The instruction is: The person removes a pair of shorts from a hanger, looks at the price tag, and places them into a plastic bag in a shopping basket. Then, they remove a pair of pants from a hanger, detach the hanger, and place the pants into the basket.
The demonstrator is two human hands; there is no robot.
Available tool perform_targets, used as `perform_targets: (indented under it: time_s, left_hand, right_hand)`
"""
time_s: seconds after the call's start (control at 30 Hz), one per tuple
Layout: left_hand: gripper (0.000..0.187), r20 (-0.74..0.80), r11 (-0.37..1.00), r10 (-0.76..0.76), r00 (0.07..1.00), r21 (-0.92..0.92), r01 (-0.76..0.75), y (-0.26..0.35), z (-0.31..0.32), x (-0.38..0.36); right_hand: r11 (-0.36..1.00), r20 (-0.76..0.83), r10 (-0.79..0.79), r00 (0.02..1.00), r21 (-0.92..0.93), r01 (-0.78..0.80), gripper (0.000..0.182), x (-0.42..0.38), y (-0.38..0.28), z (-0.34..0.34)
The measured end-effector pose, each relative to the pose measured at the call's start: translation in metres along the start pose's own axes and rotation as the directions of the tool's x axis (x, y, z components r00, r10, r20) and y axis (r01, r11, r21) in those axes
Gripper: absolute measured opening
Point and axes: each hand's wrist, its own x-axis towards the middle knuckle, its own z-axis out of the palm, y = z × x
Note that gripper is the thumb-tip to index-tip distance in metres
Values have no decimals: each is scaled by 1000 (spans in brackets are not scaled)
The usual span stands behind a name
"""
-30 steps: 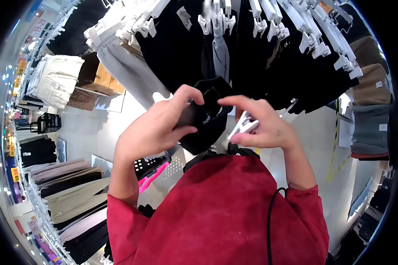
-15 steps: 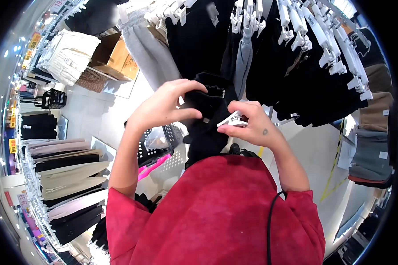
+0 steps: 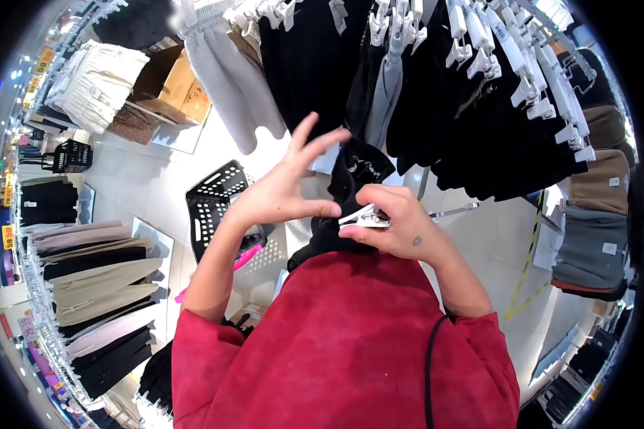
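Note:
My right hand [image 3: 401, 223] pinches a white clip hanger [image 3: 363, 216] between thumb and fingers, in front of my chest. A black garment [image 3: 361, 163] hangs bunched right beside the clip, its opening facing up and its lower part running down against my red shirt. My left hand [image 3: 283, 184] is open over the left side of the garment, fingers spread and pointing away from me. Its thumb tip lies at the black fabric, close to the clip's jaws.
Ahead, black trousers [image 3: 304, 68] and light grey pants [image 3: 229, 79] hang from white clip hangers [image 3: 486, 64]. A black basket [image 3: 218, 193] with a pink handle stands on the floor at left. Racks of folded-over clothes [image 3: 100, 286] line the left; brown and grey garments [image 3: 587, 239] hang at right.
Both hands have come closer to my body. My left fingers have lifted and spread off the garment, its thumb moving toward the clip. The black garment has shifted with them.

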Motion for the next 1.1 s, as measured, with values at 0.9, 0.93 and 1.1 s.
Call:
perform_targets:
  time_s: [0.9, 0.93, 1.1]
  left_hand:
    - [16, -258, 984, -125, 958, -155, 87, 3, 36, -24]
    - [17, -285, 1000, 2, 959, -29, -11, 4, 33, -23]
    - [20, -314, 961, 232, 920, 218, -168, 19, 11, -19]
  right_hand:
    - [961, -116, 151, 982, 250, -119, 28, -22, 20, -22]
    - [968, -106, 126, 986, 231, -99, 28, -21, 19, -22]
    - [951, -39, 50, 998, 307, -35, 26, -14, 6, -32]
